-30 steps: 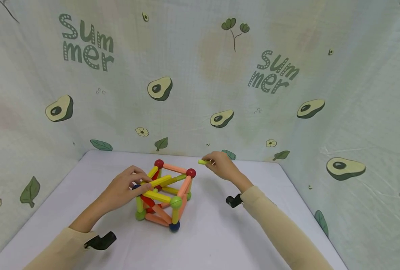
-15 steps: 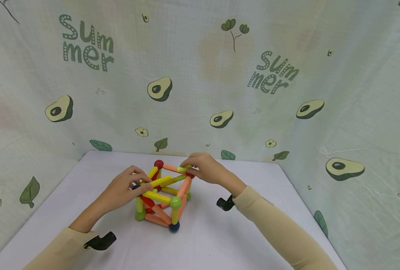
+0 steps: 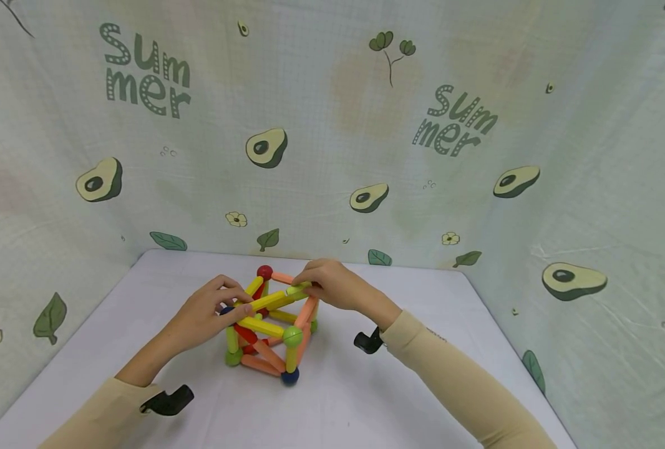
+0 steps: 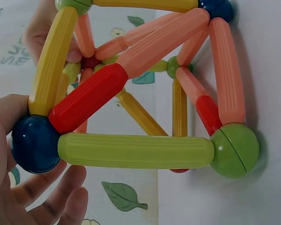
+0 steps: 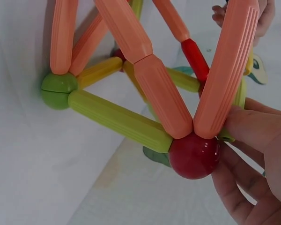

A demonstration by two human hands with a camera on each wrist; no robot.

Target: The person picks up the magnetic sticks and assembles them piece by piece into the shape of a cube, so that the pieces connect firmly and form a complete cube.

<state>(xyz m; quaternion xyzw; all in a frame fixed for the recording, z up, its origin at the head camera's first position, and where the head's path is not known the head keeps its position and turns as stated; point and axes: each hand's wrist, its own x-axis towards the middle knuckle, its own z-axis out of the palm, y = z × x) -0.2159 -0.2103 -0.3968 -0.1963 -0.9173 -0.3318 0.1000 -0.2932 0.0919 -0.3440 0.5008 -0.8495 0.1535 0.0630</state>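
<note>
A cube-like frame of magnetic rods and balls stands on the table, with a yellow rod (image 3: 259, 326) along its near top edge. My left hand (image 3: 206, 315) grips its dark blue corner ball (image 4: 36, 144), thumb and fingers around it. Another yellow rod (image 3: 267, 301) slants across the top from that corner. My right hand (image 3: 332, 284) pinches a short yellow-green rod (image 3: 297, 290), whose tip meets the slanting rod's end. Beside the right fingers is a red corner ball (image 5: 194, 156), hidden by that hand in the head view.
The white table (image 3: 400, 386) spreads around the frame. Behind it and at the sides hangs a printed cloth (image 3: 310, 93) with avocados and leaves. Black wrist cameras stick out from both sleeves, the right camera (image 3: 368, 341) near the frame's right side.
My right hand has come left from beyond the frame's right side, bringing the yellow-green rod over the top to the slanting yellow rod's end. The left hand has stayed in place.
</note>
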